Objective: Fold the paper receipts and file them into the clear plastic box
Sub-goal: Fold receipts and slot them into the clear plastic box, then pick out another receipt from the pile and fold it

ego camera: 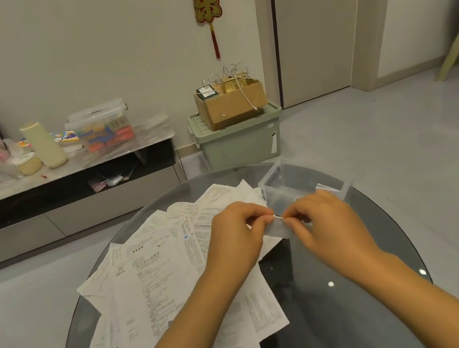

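Both hands, left hand [236, 230] and right hand [320, 219], pinch one small folded receipt [277, 228] between them, clear box [291, 186] just beyond the right, loose receipts [158, 266] under the left.

Bare dark glass of the round table [334, 324] below and right of the right hand [327, 224], open for passing. Just beyond its knuckles, clear plastic box [280, 192], open-topped, near wall barring a low forward reach. Left of and beneath the left hand [237, 233], loose receipts [154, 279] overlapping in a wide spread. Between both hands, only a small folded receipt [277, 228].
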Demonstrator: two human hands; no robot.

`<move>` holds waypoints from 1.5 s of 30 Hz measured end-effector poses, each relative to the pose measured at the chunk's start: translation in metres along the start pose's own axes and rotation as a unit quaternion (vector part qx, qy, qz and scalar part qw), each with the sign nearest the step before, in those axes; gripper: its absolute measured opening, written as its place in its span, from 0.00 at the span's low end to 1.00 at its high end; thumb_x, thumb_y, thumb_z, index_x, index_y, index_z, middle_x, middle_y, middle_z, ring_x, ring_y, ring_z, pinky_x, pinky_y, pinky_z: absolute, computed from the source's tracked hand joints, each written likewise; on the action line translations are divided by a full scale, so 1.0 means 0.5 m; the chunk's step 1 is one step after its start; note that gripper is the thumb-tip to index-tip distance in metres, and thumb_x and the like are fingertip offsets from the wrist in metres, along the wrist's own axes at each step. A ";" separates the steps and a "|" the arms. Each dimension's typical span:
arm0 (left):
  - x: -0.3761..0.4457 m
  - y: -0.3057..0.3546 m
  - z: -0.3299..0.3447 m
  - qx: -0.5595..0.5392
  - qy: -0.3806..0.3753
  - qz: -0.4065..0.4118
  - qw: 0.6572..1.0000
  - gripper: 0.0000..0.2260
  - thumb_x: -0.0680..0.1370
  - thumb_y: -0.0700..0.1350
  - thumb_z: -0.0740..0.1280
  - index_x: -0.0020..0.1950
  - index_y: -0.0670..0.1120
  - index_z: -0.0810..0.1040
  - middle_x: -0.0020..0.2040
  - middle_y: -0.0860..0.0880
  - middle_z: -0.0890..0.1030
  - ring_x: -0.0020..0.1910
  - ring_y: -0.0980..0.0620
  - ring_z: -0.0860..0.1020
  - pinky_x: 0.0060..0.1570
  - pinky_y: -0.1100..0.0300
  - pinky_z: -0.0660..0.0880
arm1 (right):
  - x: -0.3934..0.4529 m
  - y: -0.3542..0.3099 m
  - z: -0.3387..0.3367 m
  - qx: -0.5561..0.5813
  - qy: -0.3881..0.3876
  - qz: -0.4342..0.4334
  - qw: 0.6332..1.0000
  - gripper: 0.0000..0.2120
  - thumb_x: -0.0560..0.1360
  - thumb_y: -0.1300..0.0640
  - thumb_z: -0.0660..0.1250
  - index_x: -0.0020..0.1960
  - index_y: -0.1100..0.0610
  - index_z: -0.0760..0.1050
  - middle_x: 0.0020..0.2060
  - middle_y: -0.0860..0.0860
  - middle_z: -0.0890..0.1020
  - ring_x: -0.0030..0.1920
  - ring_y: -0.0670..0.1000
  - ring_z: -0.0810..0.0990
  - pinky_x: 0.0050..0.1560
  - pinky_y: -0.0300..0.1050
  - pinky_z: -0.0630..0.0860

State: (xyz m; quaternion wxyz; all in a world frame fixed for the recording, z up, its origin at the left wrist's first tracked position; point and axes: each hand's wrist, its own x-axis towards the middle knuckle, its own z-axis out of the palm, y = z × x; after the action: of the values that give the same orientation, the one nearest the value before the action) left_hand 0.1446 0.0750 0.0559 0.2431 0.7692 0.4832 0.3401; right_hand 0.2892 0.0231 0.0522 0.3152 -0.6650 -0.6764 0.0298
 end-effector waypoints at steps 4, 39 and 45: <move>0.055 0.026 0.030 -0.035 0.009 0.015 0.999 0.10 0.76 0.43 0.68 0.58 0.50 0.79 0.46 0.56 0.78 0.40 0.63 0.75 0.41 0.79 0.69 | 0.038 0.042 -0.032 -0.031 0.037 0.034 0.998 0.06 0.76 0.56 0.65 0.47 0.54 0.82 0.41 0.50 0.82 0.47 0.51 0.75 0.46 0.46 0.73; 0.209 0.042 0.203 0.201 -0.207 0.147 0.946 0.28 0.70 0.49 0.45 0.57 0.47 0.81 0.55 0.48 0.80 0.54 0.50 0.75 0.58 0.53 0.61 | 0.193 0.162 -0.029 -0.358 -0.129 0.139 0.914 0.08 0.75 0.62 0.59 0.52 0.57 0.73 0.53 0.53 0.76 0.52 0.54 0.77 0.45 0.42 0.62; 0.207 0.043 0.184 0.195 -0.210 0.140 0.948 0.28 0.71 0.49 0.46 0.62 0.48 0.78 0.62 0.49 0.77 0.59 0.51 0.73 0.62 0.55 0.57 | 0.189 0.173 -0.031 -0.304 -0.113 0.179 0.929 0.09 0.74 0.60 0.64 0.53 0.55 0.76 0.53 0.52 0.76 0.52 0.54 0.78 0.43 0.41 0.65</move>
State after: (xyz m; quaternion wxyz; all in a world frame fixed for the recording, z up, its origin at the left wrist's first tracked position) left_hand 0.2579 0.1557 0.0412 0.1342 0.9153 0.3661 0.1008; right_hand 0.3803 0.1140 0.0617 0.0092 -0.8313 -0.5537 -0.0466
